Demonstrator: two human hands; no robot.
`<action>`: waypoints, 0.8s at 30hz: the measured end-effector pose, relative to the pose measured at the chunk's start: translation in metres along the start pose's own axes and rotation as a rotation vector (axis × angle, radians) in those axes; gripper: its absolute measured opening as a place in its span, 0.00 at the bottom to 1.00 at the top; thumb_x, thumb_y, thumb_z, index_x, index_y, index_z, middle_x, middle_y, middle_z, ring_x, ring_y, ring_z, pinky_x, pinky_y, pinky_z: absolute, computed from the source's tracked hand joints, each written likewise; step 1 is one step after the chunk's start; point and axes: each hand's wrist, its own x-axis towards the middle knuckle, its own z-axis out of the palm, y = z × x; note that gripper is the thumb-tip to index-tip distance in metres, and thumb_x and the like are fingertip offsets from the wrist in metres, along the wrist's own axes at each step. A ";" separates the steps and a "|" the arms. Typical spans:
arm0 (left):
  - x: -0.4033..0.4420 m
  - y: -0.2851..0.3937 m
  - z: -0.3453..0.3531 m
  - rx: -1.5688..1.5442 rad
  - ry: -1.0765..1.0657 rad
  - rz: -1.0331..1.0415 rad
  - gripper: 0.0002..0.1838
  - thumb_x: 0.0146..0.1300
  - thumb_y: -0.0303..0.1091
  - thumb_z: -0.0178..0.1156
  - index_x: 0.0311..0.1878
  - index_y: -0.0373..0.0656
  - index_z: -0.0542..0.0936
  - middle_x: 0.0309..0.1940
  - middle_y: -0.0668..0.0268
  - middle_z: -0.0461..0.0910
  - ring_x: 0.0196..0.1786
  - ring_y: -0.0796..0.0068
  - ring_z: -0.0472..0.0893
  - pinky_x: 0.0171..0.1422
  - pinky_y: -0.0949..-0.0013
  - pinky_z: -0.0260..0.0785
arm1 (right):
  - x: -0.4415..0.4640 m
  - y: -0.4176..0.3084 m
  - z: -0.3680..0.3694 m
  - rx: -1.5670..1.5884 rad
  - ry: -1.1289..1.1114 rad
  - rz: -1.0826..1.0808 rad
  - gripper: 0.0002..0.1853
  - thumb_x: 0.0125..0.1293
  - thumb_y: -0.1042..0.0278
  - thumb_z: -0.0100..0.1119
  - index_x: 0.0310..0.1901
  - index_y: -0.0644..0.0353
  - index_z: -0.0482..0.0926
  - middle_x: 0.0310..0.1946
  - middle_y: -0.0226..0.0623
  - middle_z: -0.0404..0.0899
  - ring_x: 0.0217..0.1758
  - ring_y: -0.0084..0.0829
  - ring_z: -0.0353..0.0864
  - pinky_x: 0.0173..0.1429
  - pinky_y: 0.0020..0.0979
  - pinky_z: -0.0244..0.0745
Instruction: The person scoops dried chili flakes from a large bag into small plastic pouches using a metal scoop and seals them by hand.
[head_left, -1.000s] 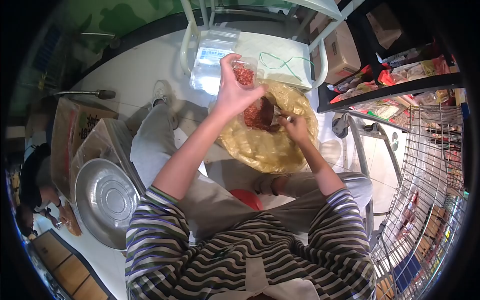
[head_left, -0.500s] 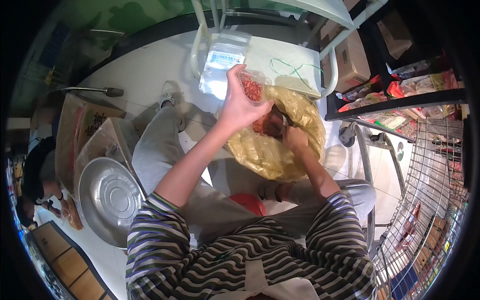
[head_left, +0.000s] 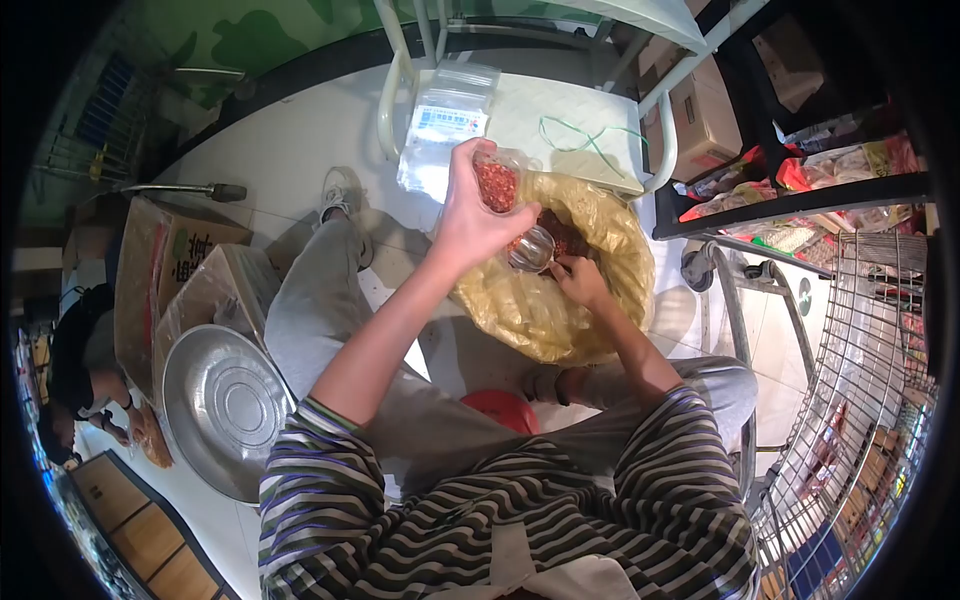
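My left hand (head_left: 472,222) is wrapped round a clear plastic container (head_left: 517,160) holding red chili flakes (head_left: 496,185), tilted above a yellow plastic bag (head_left: 520,315). The bag stands wide with its rim spread, and more red flakes show inside it. My right hand (head_left: 582,281) is closed on the handle end of a shiny rounded scoop (head_left: 533,249), which is inside the bag mouth just below the container. I cannot make out whether the scoop is metal or clear plastic, and its handle is mostly hidden by my fingers.
A stack of clear plastic packs (head_left: 445,122) and a green string (head_left: 590,142) lie on the low shelf ahead. At left are a large metal basin (head_left: 228,405), cardboard boxes (head_left: 170,245) and a crouching person (head_left: 95,370). A wire cart (head_left: 850,400) stands at right.
The scoop has moved left and toward the container, turning so its bowl now shows. My right hand has shifted slightly left with it. My left hand keeps the container at nearly the same place.
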 end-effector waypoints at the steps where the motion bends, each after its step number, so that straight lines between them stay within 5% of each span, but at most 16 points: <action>1: 0.001 -0.002 0.001 0.004 -0.009 -0.019 0.44 0.45 0.34 0.75 0.62 0.39 0.58 0.53 0.54 0.66 0.55 0.63 0.72 0.60 0.61 0.68 | -0.001 0.000 -0.002 0.018 -0.020 -0.008 0.17 0.67 0.54 0.56 0.44 0.61 0.85 0.34 0.59 0.81 0.42 0.56 0.82 0.48 0.47 0.76; 15: 0.005 0.002 0.009 -0.028 -0.091 -0.018 0.42 0.44 0.31 0.75 0.61 0.41 0.60 0.47 0.57 0.71 0.50 0.66 0.75 0.56 0.63 0.70 | -0.037 0.024 -0.036 0.210 -0.010 -0.050 0.18 0.70 0.57 0.56 0.45 0.64 0.84 0.36 0.56 0.83 0.41 0.49 0.85 0.49 0.41 0.75; 18: 0.006 -0.002 0.010 0.029 -0.085 0.000 0.43 0.42 0.33 0.76 0.60 0.41 0.61 0.49 0.55 0.71 0.52 0.62 0.75 0.60 0.62 0.69 | -0.054 0.036 -0.049 0.335 0.032 -0.102 0.15 0.71 0.59 0.56 0.42 0.66 0.82 0.23 0.35 0.78 0.27 0.22 0.72 0.34 0.30 0.69; 24: 0.006 -0.010 0.006 0.176 -0.170 0.031 0.45 0.41 0.37 0.75 0.62 0.39 0.62 0.55 0.50 0.69 0.60 0.53 0.72 0.66 0.58 0.64 | -0.077 0.058 -0.064 0.505 -0.140 0.080 0.12 0.68 0.62 0.61 0.34 0.64 0.80 0.22 0.22 0.72 0.28 0.13 0.66 0.32 0.24 0.63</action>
